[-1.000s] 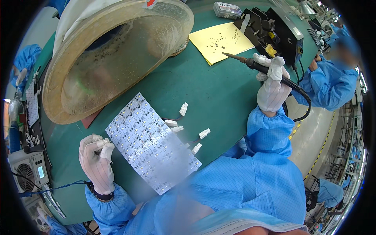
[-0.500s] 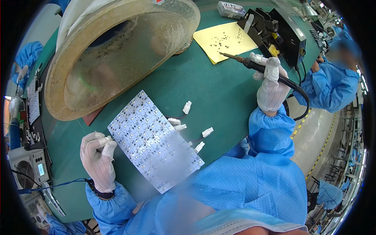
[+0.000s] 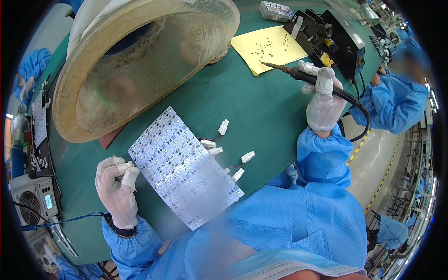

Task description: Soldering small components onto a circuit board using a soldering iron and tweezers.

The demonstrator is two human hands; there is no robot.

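My right hand (image 3: 323,100), in a white glove, is closed round a soldering iron (image 3: 298,74). The iron's dark tip points left, over the near edge of a yellow sheet (image 3: 266,46) strewn with small dark bits. At the left corner of a white LED circuit board (image 3: 179,163), my gloved left hand (image 3: 115,182) is closed in a pinch. What its fingers hold is hidden, though a faint thin line runs up from beside it. The board lies slantwise on the green mat (image 3: 261,112). White plug connectors (image 3: 223,127) on short leads lie along its right edge.
A large clear fume hood (image 3: 140,84) covers the back left. Behind the yellow sheet stand a black soldering-iron holder (image 3: 322,35) and a small clear box (image 3: 276,11). A grey unit with a display (image 3: 35,198) sits at left. A co-worker (image 3: 392,98) in blue is at right.
Almost nothing differs. My right hand and the soldering iron have shifted very slightly, and the left hand holds its place beside the board.
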